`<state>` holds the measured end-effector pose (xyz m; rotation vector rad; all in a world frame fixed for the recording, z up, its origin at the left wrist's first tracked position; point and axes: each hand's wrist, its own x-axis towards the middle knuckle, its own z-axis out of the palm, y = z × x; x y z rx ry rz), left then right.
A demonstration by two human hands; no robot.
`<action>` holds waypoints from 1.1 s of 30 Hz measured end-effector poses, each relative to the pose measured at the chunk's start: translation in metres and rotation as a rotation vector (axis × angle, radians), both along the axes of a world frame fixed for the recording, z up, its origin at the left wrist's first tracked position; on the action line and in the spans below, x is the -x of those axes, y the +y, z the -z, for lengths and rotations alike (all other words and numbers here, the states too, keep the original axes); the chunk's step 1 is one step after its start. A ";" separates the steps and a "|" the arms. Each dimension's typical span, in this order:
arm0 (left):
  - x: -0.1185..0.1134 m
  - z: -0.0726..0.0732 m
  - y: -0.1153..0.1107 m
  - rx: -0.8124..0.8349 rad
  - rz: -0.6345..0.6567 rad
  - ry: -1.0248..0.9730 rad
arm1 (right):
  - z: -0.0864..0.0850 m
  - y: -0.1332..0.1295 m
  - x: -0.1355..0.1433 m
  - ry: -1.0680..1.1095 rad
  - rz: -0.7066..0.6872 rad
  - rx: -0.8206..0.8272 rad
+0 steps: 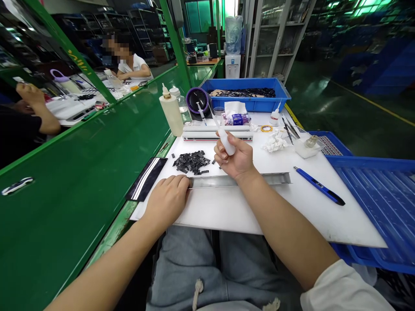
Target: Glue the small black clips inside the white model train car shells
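Note:
My right hand is wrapped round a small white squeeze bottle with a long thin nozzle pointing up and to the left. Below it, a long metal channel lies across the white board. My left hand rests at the channel's left end, its fingers closed over it. Just behind the channel sits a pile of small black pieces, with a few loose ones beside it. White strips lie farther back.
Blue bin at the back; bottles, tissue pack and tweezers before it. Blue pen-like tool on the right, blue trays beyond. A dark striped piece and green partition are left; people sit beyond.

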<state>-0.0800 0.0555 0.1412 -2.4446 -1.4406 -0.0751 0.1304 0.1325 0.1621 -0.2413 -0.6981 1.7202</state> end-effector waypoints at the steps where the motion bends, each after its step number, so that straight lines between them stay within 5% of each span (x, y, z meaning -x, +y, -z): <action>1: 0.001 0.001 0.000 -0.005 0.005 -0.001 | 0.000 0.000 0.000 -0.003 0.000 0.003; 12: 0.010 -0.008 -0.001 0.175 0.044 -0.240 | 0.004 -0.005 -0.002 0.017 -0.050 0.038; 18: 0.008 0.007 -0.002 0.139 0.022 -0.373 | 0.002 -0.020 0.008 -0.121 -0.053 0.012; 24: 0.007 0.024 -0.015 0.014 -0.013 -0.469 | 0.008 -0.046 0.031 -0.491 0.336 -0.133; 27: 0.007 0.028 -0.017 0.003 -0.020 -0.478 | 0.016 -0.058 0.036 -0.769 0.553 -0.356; 33: 0.009 0.030 -0.011 0.026 -0.015 -0.504 | 0.022 -0.063 0.039 -1.062 0.700 -0.787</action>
